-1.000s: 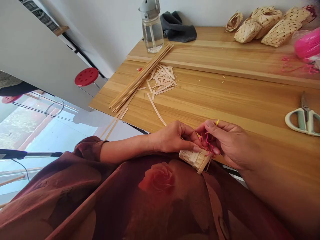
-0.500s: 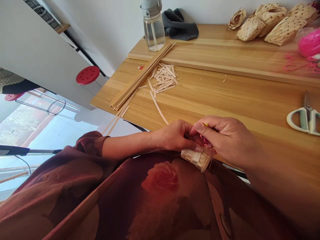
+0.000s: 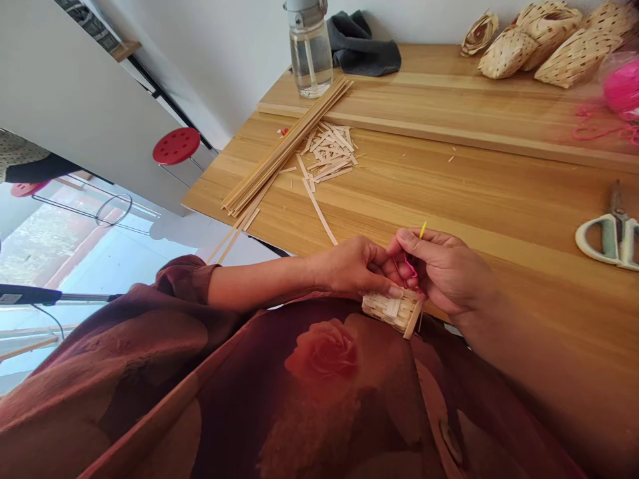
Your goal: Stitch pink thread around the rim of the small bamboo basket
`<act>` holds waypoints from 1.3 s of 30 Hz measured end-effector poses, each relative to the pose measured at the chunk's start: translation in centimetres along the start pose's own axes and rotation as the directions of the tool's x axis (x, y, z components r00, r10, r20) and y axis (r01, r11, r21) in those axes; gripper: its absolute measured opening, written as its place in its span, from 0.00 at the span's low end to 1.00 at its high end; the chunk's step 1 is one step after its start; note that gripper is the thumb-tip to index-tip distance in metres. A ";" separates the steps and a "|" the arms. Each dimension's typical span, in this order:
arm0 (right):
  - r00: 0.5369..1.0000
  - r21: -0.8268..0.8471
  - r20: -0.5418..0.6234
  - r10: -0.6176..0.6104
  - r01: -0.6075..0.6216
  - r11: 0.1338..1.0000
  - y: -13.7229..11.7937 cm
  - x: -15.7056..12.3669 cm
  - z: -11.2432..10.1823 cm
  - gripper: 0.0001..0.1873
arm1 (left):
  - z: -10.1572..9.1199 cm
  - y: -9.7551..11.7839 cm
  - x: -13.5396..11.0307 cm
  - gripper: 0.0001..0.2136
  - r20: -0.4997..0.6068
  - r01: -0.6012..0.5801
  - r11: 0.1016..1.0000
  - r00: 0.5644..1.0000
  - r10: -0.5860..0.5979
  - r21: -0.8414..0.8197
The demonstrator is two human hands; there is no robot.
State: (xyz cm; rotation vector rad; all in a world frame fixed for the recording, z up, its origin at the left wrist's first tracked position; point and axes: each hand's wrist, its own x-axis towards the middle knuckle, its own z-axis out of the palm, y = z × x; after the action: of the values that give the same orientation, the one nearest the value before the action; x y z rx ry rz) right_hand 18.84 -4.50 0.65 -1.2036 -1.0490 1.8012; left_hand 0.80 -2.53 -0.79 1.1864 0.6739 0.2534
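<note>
A small woven basket (image 3: pixel 387 307) of pale wood strips rests against my shirt front, with a flat strip along its right rim. My left hand (image 3: pixel 354 267) grips its upper edge, thumb on the near side. Close by on the right, my right hand (image 3: pixel 444 269) pinches a thin yellow needle (image 3: pixel 423 230), whose pointed end sticks up above the fingers. Pink yarn (image 3: pixel 410 266) loops between the two hands and reaches down to the basket's rim. The needle's lower part is hidden by my fingers.
Long wood strips (image 3: pixel 289 146) lie on the table beside a pile of cut scraps (image 3: pixel 332 153). Scissors (image 3: pixel 612 229) lie at the right. Several woven pieces (image 3: pixel 509 52), pink yarn ball (image 3: pixel 622 86), a water bottle (image 3: pixel 311 56) and dark cloth (image 3: pixel 364 50) are at the back.
My right hand has turned slightly, and more of the yellow needle now shows above its fingers. The pink yarn loop is more visible between the hands. My left hand stays on the basket.
</note>
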 end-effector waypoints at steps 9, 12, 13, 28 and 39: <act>0.920 -0.649 0.294 -0.260 0.392 0.652 -3.6 -3.7 0.5 0.17 | 0.2 0.6 0.0 0.07 -0.093 -0.049 0.985 0.994 0.065 0.166; 0.857 -0.728 0.449 -0.252 0.514 0.454 -4.0 -5.9 0.5 0.17 | 0.0 0.4 -0.3 0.11 -0.118 0.004 0.997 0.993 0.004 0.072; 0.846 -0.736 0.487 -0.218 0.532 0.418 -3.8 -6.6 0.5 0.17 | 0.0 0.4 -0.4 0.13 -0.119 0.011 0.999 0.993 -0.006 0.046; 0.867 -0.890 0.453 -0.209 0.427 -0.159 -0.9 -6.9 1.7 0.15 | 2.3 2.7 -0.1 0.13 -0.350 -0.226 0.974 0.915 0.203 -0.026; 0.794 -0.949 0.316 -0.520 0.278 -0.151 -2.6 -7.7 -5.7 0.21 | -2.4 3.8 -1.0 0.15 -0.374 -0.235 0.784 0.777 0.507 0.574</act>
State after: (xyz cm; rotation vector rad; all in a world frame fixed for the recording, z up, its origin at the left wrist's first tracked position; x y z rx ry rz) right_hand 26.91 -8.85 4.43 -1.3867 -2.4552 0.0501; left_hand -0.88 0.23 2.58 1.7942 0.9958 0.8106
